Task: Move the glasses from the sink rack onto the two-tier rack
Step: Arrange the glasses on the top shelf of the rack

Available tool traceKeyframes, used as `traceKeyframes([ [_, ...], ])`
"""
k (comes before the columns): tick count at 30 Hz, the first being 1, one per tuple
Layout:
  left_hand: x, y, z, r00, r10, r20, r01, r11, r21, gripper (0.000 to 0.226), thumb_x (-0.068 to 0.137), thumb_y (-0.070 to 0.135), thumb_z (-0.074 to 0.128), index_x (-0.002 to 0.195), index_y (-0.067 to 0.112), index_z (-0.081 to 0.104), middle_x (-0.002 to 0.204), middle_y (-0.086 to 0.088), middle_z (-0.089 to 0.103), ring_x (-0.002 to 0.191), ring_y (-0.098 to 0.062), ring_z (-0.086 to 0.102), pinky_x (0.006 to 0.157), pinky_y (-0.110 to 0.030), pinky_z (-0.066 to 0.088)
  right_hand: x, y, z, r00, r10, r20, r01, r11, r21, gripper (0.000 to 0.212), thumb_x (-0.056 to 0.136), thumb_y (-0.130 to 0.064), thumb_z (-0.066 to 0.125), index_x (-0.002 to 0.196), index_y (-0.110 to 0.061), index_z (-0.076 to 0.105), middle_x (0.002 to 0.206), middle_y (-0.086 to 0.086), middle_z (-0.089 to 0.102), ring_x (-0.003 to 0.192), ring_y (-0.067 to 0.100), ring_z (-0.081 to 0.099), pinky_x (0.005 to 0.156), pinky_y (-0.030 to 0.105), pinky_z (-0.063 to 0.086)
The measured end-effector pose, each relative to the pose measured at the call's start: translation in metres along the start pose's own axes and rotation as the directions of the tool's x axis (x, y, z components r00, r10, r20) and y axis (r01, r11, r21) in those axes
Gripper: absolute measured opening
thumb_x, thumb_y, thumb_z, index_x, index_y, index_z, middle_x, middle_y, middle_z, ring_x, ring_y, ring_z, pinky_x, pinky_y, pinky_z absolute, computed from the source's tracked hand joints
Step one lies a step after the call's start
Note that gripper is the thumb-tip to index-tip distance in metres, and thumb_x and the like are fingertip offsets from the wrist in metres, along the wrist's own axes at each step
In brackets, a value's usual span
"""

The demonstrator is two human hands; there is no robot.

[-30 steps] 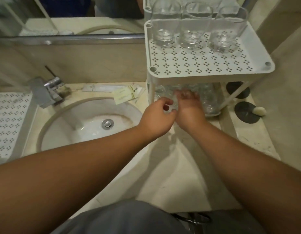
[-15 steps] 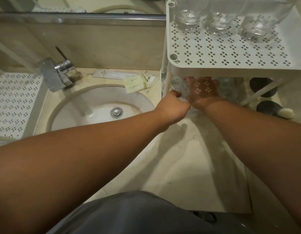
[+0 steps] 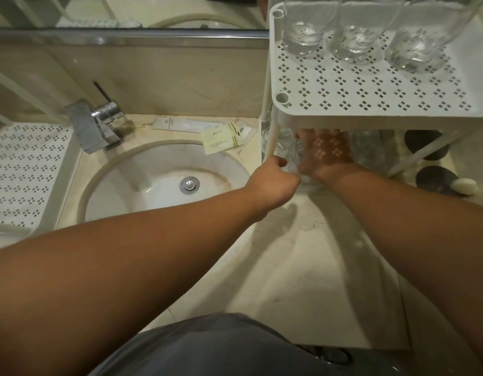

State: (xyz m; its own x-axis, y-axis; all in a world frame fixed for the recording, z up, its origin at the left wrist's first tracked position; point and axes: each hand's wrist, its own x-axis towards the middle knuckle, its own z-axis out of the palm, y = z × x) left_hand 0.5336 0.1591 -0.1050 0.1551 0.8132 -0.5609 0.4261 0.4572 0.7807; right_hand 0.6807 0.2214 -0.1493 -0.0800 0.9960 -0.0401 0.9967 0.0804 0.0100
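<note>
Now glasses go under the top shelf [image 3: 370, 93].
Left hand [image 3: 272, 177] pinches a glass [image 3: 291, 158]; right hand's [image 3: 327, 153] grip is hidden. Set it down softly.

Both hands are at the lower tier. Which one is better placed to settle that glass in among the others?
Right, probably. The right hand is already under the white perforated two-tier rack, spread over the clear glass on the lower tier. The left hand only reaches the glass from outside the front post.
</note>
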Motion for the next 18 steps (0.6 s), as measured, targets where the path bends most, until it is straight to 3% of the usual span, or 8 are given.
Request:
traceKeyframes([
  [5, 0.003, -0.010, -0.001, 1.000, 0.007, -0.022, -0.007, 1.000, 0.009, 0.055, 0.089, 0.023, 0.053, 0.142, 0.024, 0.041, 0.120, -0.007, 0.059, 0.084, -0.018, 0.066, 0.062, -0.028, 0.050, -0.011, -0.001, 0.002, 0.993, 0.060, 0.106, -0.074, 0.988, 0.137, 0.069, 0.066, -0.035, 0.078, 0.123, -0.032, 0.040, 0.130, 0.007, 0.044, 0.124, 0.033, 0.032, 0.094, 0.041, 0.043],
  [8, 0.002, -0.014, -0.003, 0.999, 0.043, -0.018, -0.042, 0.997, 0.065, 0.056, 0.089, 0.022, 0.054, 0.143, 0.023, 0.040, 0.117, -0.007, 0.061, 0.082, -0.018, 0.066, 0.063, -0.027, 0.050, -0.024, -0.001, -0.004, 0.993, 0.089, 0.076, -0.104, 0.968, 0.227, 0.068, 0.065, -0.039, 0.079, 0.123, -0.032, 0.045, 0.130, 0.008, 0.045, 0.126, 0.033, 0.032, 0.097, 0.039, 0.036],
  [10, -0.002, -0.015, -0.004, 0.987, 0.159, -0.009, -0.153, 0.963, 0.221, 0.058, 0.089, 0.022, 0.056, 0.145, 0.022, 0.038, 0.117, -0.003, 0.062, 0.090, -0.019, 0.066, 0.067, -0.025, 0.048, -0.038, -0.003, -0.013, 0.989, 0.137, 0.052, -0.146, 0.952, 0.269, 0.066, 0.066, -0.043, 0.077, 0.124, -0.032, 0.048, 0.132, 0.007, 0.046, 0.127, 0.031, 0.036, 0.101, 0.036, 0.029],
  [13, -0.008, -0.018, -0.006, 0.922, 0.386, 0.038, -0.363, 0.824, 0.435, 0.064, 0.089, 0.019, 0.059, 0.148, 0.021, 0.035, 0.137, -0.006, 0.054, 0.110, -0.023, 0.062, 0.083, -0.025, 0.046, -0.067, -0.007, -0.026, 0.979, 0.199, -0.049, -0.166, 0.911, 0.378, 0.068, 0.063, -0.042, 0.077, 0.125, -0.029, 0.052, 0.126, 0.008, 0.050, 0.120, 0.030, 0.042, 0.098, 0.036, 0.029],
  [15, -0.013, -0.020, -0.007, 0.871, 0.486, 0.065, -0.456, 0.753, 0.474, 0.067, 0.089, 0.020, 0.062, 0.149, 0.021, 0.033, 0.142, -0.008, 0.049, 0.113, -0.024, 0.060, 0.092, -0.033, 0.050, -0.090, -0.011, -0.037, 0.959, 0.260, -0.115, -0.170, 0.849, 0.501, 0.065, 0.062, -0.037, 0.078, 0.122, -0.028, 0.055, 0.122, 0.005, 0.052, 0.115, 0.029, 0.043, 0.087, 0.030, 0.031],
  [18, -0.025, -0.019, -0.008, 0.786, 0.607, 0.116, -0.578, 0.657, 0.484, 0.070, 0.087, 0.027, 0.067, 0.148, 0.027, 0.031, 0.138, -0.008, 0.048, 0.106, -0.021, 0.061, 0.086, -0.040, 0.054, -0.121, -0.021, -0.052, 0.941, 0.297, -0.165, -0.144, 0.788, 0.598, 0.064, 0.064, -0.034, 0.077, 0.123, -0.032, 0.053, 0.118, -0.007, 0.047, 0.114, 0.023, 0.039, 0.084, 0.024, 0.029],
])
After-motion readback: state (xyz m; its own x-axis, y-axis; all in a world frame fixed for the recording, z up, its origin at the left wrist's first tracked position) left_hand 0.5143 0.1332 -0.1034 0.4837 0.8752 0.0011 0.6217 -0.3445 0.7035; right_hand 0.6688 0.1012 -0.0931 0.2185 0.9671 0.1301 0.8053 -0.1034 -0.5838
